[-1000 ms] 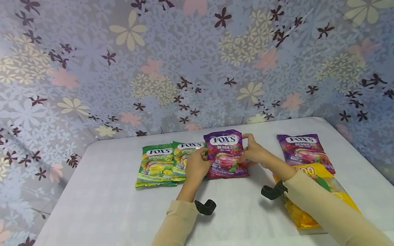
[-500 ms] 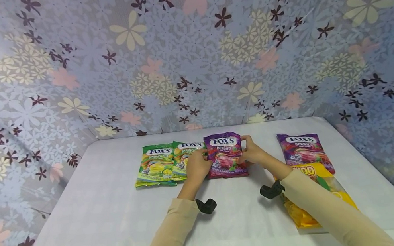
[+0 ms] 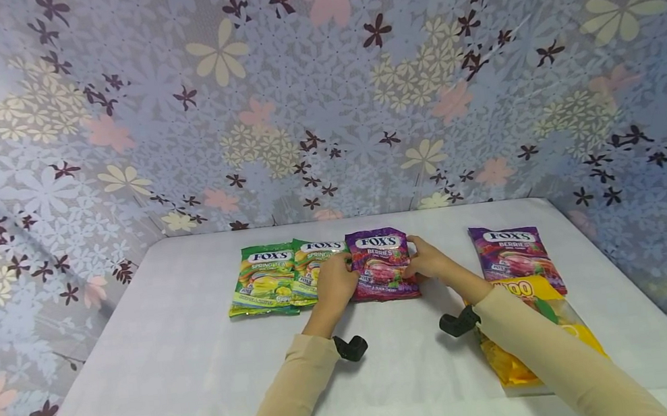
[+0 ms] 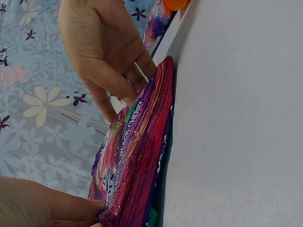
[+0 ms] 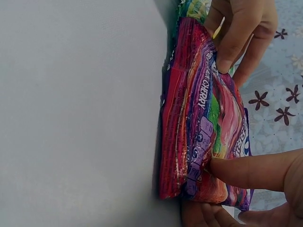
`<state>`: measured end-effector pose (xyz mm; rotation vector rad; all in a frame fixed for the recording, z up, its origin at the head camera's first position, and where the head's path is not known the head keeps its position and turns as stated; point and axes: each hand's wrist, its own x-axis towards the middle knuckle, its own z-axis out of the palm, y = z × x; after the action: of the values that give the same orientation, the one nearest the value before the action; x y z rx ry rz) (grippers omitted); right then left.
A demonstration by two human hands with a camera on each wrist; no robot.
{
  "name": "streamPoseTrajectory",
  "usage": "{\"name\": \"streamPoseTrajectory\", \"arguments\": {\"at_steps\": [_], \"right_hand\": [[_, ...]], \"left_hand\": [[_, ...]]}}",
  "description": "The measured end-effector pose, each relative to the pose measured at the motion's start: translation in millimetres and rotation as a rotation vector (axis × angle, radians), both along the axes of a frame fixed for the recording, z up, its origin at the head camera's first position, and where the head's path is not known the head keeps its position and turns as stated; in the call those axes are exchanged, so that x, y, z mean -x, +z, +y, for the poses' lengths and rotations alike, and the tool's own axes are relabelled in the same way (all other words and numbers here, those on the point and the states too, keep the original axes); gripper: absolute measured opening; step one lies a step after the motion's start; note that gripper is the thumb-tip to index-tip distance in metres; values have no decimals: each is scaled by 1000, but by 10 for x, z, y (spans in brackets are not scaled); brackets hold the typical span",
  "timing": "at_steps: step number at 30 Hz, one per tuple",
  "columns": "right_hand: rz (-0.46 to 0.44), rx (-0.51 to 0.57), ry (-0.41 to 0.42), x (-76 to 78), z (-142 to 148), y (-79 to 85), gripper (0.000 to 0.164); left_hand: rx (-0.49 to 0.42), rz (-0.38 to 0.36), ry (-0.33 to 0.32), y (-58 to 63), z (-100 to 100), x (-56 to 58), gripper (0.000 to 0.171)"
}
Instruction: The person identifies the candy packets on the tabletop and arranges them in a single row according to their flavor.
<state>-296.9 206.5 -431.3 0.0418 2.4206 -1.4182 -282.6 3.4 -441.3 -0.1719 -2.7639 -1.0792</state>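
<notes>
A purple FOX'S Berries candy bag (image 3: 381,267) lies at the middle of the table, near the far side. My left hand (image 3: 336,281) pinches its left edge, the thumb on the printed front. On the opposite side my right hand (image 3: 430,260) grips the right edge; in the right wrist view its thumb (image 5: 255,171) presses the front while other fingers reach under the bag. Just left of it, a green Spring Tea candy bag (image 3: 310,275) is partly covered by my left hand. Another green Spring Tea bag (image 3: 262,282) overlaps that one at its left.
Toward the right lies a second purple Berries bag (image 3: 515,253), its lower part under a yellow candy bag (image 3: 511,362). My right sleeve (image 3: 543,342) crosses over the yellow bag. A flowered cloth (image 3: 322,101) hangs behind the white table (image 3: 161,368).
The top edge of the held purple bag has come down toward the table, so the bag lies flatter. My right hand has lowered slightly with it; the left has barely shifted.
</notes>
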Motion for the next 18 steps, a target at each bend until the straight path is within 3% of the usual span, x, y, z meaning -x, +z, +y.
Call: {"name": "streamPoseTrajectory", "arguments": {"at_steps": [10, 18], "right_hand": [[-1, -55, 8, -8, 24, 10, 93], [6, -107, 11, 24, 31, -11, 93]], "left_hand": [[12, -16, -9, 14, 8, -6, 35], [103, 1, 4, 12, 31, 15, 35]]}}
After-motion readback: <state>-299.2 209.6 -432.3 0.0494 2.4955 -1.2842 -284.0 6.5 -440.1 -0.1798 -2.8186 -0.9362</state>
